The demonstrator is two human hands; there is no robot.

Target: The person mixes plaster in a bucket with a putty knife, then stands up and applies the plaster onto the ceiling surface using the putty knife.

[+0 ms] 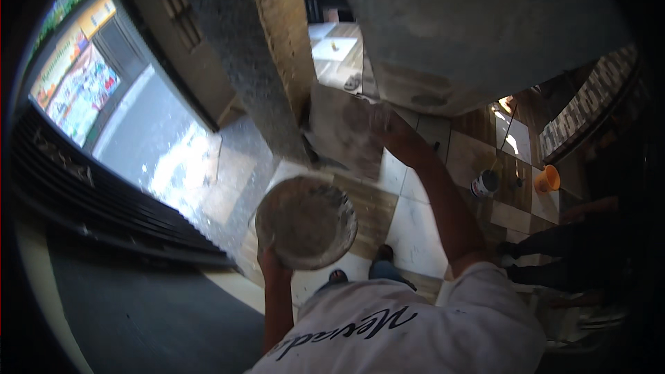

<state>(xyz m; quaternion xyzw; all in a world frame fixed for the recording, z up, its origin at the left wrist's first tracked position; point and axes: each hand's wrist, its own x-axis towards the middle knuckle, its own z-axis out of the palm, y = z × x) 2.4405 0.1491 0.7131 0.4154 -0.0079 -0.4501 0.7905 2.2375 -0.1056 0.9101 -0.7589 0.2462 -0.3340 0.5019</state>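
My left hand grips the near left rim of a round, shallow basin, which is tilted toward me. Grey wet-looking mortar coats its inside, and its rim is crusted. My right hand is stretched forward beside the lower end of a grey wall column. In it is a flat, roughly rectangular tool, like a plastering float, smeared by motion. The tool is close to the column's right edge; whether it touches cannot be made out. The fingers of my right hand are blurred.
A paint can and an orange bucket stand on the tiled floor at the right. Another person's legs are near my right side. A grey wall rises ahead. A dark slatted shutter borders the sunlit opening at left.
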